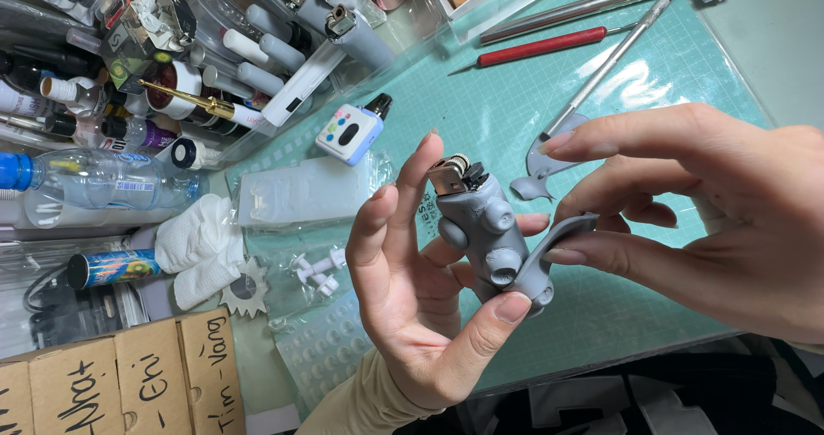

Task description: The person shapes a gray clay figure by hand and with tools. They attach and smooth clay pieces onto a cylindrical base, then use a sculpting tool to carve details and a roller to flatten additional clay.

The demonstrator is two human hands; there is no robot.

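Observation:
My left hand (412, 289) holds a lighter covered in grey clay (485, 229), its metal top showing at the upper end. Rounded clay bumps stick out from its side. My right hand (695, 220) comes in from the right and pinches a flat strip of grey clay (562, 242) between thumb and fingers, pressing it against the lighter's lower side. Both hands hover above a teal cutting mat (515, 100).
On the mat lie a grey clay scrap (536, 169), a red-handled tool (541, 47), metal sculpting tools (618, 49) and a small white and blue lighter (350, 132). Clear plastic sheets, a water bottle (94, 182), white tissue (202, 246), marker-filled organisers and cardboard boxes (112, 383) crowd the left.

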